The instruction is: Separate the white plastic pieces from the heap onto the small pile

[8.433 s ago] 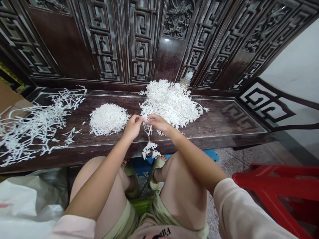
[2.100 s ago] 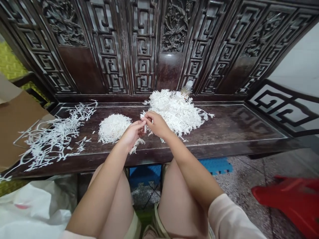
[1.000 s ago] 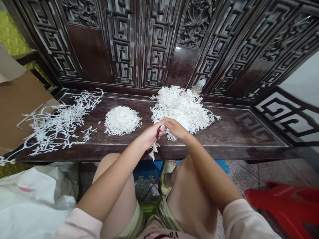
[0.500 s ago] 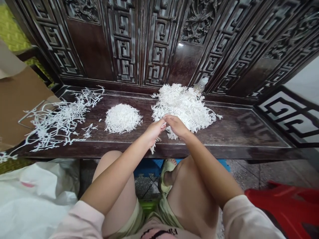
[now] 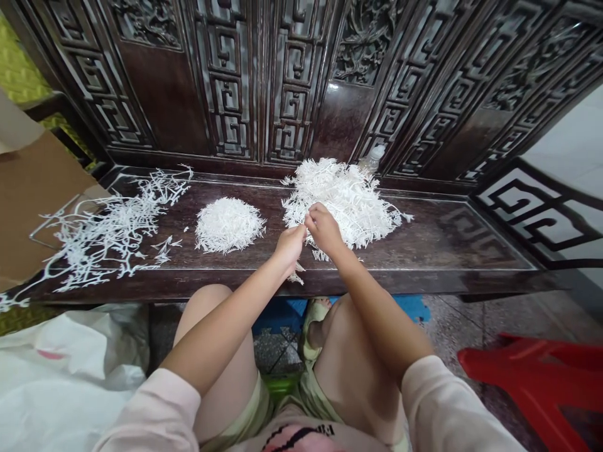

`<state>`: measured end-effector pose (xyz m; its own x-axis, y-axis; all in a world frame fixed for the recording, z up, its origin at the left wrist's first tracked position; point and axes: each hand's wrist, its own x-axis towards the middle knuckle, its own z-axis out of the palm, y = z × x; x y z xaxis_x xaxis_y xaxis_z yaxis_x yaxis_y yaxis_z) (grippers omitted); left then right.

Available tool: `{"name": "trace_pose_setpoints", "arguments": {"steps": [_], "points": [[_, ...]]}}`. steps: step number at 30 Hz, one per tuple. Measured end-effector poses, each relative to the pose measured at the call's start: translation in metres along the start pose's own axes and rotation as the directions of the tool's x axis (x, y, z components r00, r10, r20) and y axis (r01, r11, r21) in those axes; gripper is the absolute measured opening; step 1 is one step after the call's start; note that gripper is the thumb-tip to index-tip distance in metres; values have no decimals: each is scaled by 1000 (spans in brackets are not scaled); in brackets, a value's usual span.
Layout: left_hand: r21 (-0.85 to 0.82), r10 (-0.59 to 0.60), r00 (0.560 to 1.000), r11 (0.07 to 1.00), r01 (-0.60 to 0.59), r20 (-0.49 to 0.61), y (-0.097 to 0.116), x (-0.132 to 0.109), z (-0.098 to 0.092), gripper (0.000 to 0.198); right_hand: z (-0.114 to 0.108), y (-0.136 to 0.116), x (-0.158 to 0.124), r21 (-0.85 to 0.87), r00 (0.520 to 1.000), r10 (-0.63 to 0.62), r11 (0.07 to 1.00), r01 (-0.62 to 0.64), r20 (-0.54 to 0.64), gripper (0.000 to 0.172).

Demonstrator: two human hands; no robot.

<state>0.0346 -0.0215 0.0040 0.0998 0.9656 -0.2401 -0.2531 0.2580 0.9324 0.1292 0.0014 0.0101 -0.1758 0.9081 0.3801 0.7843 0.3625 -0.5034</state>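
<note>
My left hand (image 5: pixel 289 245) and my right hand (image 5: pixel 323 227) meet above the front of a dark wooden bench (image 5: pixel 438 245), both pinched on one white plastic branched strip (image 5: pixel 296 275) whose tail hangs below my left hand. Just behind my right hand lies a big heap of white branched strips (image 5: pixel 343 198). To the left sits a smaller round pile of short white plastic bits (image 5: pixel 228 223). Farther left, bare white stems (image 5: pixel 113 229) are scattered over the bench.
A carved dark wooden backrest (image 5: pixel 282 81) rises behind the bench, with a clear plastic bottle (image 5: pixel 370 160) against it. A cardboard box (image 5: pixel 28 201) stands at far left, a white plastic bag (image 5: pixel 61 383) at lower left, a red plastic stool (image 5: pixel 541 383) at lower right.
Both hands have stayed pinched together on the strip and have risen slightly toward the big heap. The hanging tail below my left hand is shorter than a second ago.
</note>
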Motion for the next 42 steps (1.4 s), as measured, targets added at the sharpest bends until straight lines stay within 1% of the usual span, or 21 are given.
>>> {"name": "trace_pose_setpoints", "arguments": {"steps": [3,4,6,7,10,11,13,14,15,16,19,21,23,25,26,28,30,31,34,37,42], "points": [[1,4,1000,1000,-4,-15,5,-18,0,28,-5,21,5,-35,999,42,999,-42,4,25],[1,34,999,999,-34,-6,8,-26,-3,27,-11,33,6,-52,992,125,991,-125,-12,25],[-34,84,996,996,-84,-5,17,-35,-12,27,-28,60,5,-57,938,339,938,-343,-79,24],[-62,73,997,995,-75,-25,23,-35,-18,27,-37,72,3,-62,923,368,924,-377,-115,24],[-101,-128,982,988,115,-137,38,-11,-44,25,-50,91,-7,-53,913,397,914,-403,-96,29],[-80,-119,983,991,109,-137,42,3,-53,22,-48,89,-10,-42,914,403,914,-405,-38,32],[75,47,980,997,-33,-196,44,33,-75,17,-38,77,-13,11,917,380,923,-384,120,35],[209,140,953,974,-84,-268,41,47,-87,16,-31,68,-12,44,923,349,932,-360,161,36],[367,209,919,927,-78,-334,37,58,-98,16,-23,58,-10,65,931,312,942,-329,187,37],[493,220,905,870,-12,-365,32,66,-109,14,-17,49,-8,72,940,275,953,-294,205,38],[549,173,898,831,88,-405,15,78,-134,3,-2,27,0,97,953,186,972,-214,240,39],[546,152,892,829,119,-426,11,78,-141,12,4,20,3,101,954,142,980,-173,266,38],[568,186,875,815,117,-447,14,74,-136,19,8,17,2,103,956,102,986,-135,274,37],[607,248,891,794,39,-380,19,67,-122,21,11,16,1,99,962,99,987,-127,253,37],[620,259,922,784,-28,-287,21,62,-112,21,12,16,0,90,966,119,986,-143,230,37],[592,188,982,789,-164,22,22,49,-89,18,14,17,0,71,968,180,978,-195,177,37],[561,45,951,799,-217,304,19,35,-67,17,17,19,0,68,965,216,971,-228,148,37],[571,8,933,789,-227,360,16,29,-59,19,18,20,0,76,964,216,970,-229,153,38],[644,-5,926,721,-258,377,9,20,-45,29,22,21,-1,110,959,181,972,-208,217,40],[698,-5,926,658,-282,378,5,23,-46,36,26,21,-2,123,951,186,967,-221,247,44],[639,0,912,713,-287,409,1,32,-50,35,25,18,-1,164,915,267,931,-326,303,45]]}}
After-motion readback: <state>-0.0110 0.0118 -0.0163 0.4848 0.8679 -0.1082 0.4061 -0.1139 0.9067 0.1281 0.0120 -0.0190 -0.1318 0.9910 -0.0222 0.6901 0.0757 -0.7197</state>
